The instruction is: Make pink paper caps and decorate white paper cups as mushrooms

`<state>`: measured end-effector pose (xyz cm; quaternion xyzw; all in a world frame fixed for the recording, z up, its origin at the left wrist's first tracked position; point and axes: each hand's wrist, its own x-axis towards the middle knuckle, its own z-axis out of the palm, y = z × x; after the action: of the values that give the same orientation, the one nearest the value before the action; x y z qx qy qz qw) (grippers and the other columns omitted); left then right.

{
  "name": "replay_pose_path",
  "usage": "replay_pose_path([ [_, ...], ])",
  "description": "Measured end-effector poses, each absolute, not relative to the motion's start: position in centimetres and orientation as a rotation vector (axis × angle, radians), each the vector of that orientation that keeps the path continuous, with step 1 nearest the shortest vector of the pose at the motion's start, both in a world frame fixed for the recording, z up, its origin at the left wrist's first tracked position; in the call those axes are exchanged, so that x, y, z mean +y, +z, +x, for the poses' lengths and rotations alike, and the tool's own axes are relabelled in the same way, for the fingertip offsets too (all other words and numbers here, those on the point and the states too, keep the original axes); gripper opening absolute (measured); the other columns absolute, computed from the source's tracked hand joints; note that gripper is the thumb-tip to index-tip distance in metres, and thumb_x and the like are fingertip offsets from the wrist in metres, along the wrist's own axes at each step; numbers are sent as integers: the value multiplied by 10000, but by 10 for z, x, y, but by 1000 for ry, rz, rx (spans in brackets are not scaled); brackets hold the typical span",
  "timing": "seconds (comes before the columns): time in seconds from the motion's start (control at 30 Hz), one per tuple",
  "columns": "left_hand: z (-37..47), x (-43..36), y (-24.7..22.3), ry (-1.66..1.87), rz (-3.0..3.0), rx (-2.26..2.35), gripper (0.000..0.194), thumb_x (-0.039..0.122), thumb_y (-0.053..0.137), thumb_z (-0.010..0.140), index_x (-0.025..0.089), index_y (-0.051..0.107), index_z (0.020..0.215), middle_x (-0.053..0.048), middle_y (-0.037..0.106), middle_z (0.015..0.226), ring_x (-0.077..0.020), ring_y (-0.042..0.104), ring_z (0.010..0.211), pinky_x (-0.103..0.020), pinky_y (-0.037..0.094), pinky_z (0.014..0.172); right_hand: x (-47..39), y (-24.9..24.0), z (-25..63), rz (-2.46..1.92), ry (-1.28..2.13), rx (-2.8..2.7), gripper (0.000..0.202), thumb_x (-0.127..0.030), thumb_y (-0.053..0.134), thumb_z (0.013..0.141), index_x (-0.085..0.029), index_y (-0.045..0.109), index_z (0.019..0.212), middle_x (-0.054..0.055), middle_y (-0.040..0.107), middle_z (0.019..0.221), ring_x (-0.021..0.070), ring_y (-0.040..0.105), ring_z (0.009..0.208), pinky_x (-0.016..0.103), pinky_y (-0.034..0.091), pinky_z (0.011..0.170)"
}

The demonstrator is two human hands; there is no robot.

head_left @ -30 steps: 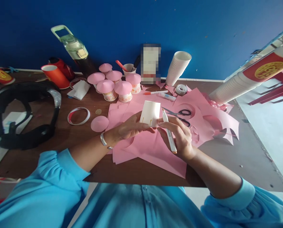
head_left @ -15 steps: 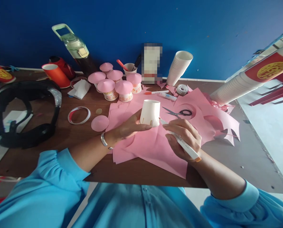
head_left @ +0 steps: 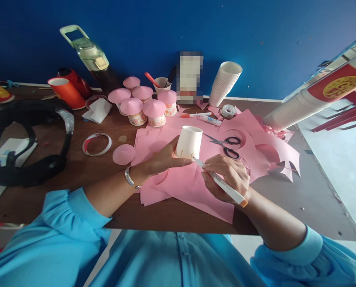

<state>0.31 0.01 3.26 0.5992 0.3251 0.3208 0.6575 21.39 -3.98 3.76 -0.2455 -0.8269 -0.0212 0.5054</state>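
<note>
A white paper cup (head_left: 190,140), bottom up, is gripped by my left hand (head_left: 164,157), thumb across its lower edge. Small orange-brown marks show along the cup's rim. My right hand (head_left: 227,175) is closed round a white marker (head_left: 227,188) with an orange end, its tip at the cup's lower side. Beneath both hands spread pink paper sheets (head_left: 192,195). Just behind the right hand lie scissors (head_left: 222,142) with dark handles. Several decorated cups with pink cone tops (head_left: 154,109) stand at the back left, and a small pink cone (head_left: 124,154) lies nearer.
Stacked white cups (head_left: 225,83) stand by the blue wall, with a longer cup stack (head_left: 297,109) at right. A tape roll (head_left: 97,144), a black headset-like strap (head_left: 67,151), a bottle (head_left: 94,59) and a red-capped marker (head_left: 196,115) lie or stand around.
The marker's tip has moved left and down to touch or nearly touch the cup's lower side. The cup has turned slightly, shifting its marks. The scissors' second handle now shows.
</note>
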Motion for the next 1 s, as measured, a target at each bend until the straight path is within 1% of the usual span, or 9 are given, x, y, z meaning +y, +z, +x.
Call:
replay_pose_path([
  [0.07, 3, 1, 31, 727, 1359, 739, 538, 425, 822, 812, 217, 595, 1253, -107, 656, 1246, -307, 585, 1173, -425, 496, 958, -40, 38, 214, -593, -57, -1999, 235, -65, 616, 860, -189, 614, 1060, 24, 693, 754, 156, 672, 602, 268, 564, 532],
  [0.2, 3, 1, 29, 731, 1345, 731, 494, 416, 822, 816, 216, 600, 1210, -102, 654, 1231, -293, 589, 1153, -405, 501, 936, -39, 37, 214, -603, -59, -1989, 260, -69, 623, 860, -201, 620, 1084, 12, 693, 758, 162, 679, 617, 276, 570, 543],
  [0.37, 4, 2, 29, 736, 1328, 726, 487, 411, 832, 799, 218, 600, 1182, -104, 635, 1265, -290, 579, 1172, -399, 500, 939, -39, 37, 214, -602, -70, -1999, 258, -66, 626, 865, -197, 620, 1086, 16, 695, 767, 158, 676, 618, 274, 571, 545],
  [0.47, 4, 1, 32, 724, 1327, 729, 468, 395, 826, 802, 217, 596, 1169, -91, 631, 1236, -280, 579, 1159, -401, 496, 947, -39, 36, 214, -608, -76, -1997, 240, -63, 627, 868, -190, 616, 1071, 20, 687, 758, 156, 671, 612, 272, 563, 537],
  [0.57, 4, 0, 34, 714, 1331, 737, 464, 397, 816, 810, 216, 592, 1174, -85, 636, 1202, -274, 584, 1135, -405, 495, 943, -39, 35, 214, -614, -71, -1996, 236, -70, 623, 873, -193, 616, 1074, 22, 691, 763, 157, 671, 619, 275, 568, 547],
  [0.77, 4, 1, 32, 720, 1357, 739, 496, 416, 818, 811, 216, 591, 1203, -94, 642, 1215, -280, 585, 1135, -403, 504, 932, -39, 34, 213, -626, -67, -1997, 273, -59, 623, 865, -206, 616, 1096, 11, 687, 760, 157, 672, 622, 271, 563, 546],
  [1.0, 4, 3, 27, 715, 1359, 746, 507, 425, 826, 808, 210, 586, 1201, -98, 644, 1224, -279, 589, 1130, -392, 505, 919, -39, 35, 213, -621, -76, -1999, 224, -67, 629, 882, -193, 611, 1066, 21, 683, 757, 158, 669, 614, 278, 567, 543],
])
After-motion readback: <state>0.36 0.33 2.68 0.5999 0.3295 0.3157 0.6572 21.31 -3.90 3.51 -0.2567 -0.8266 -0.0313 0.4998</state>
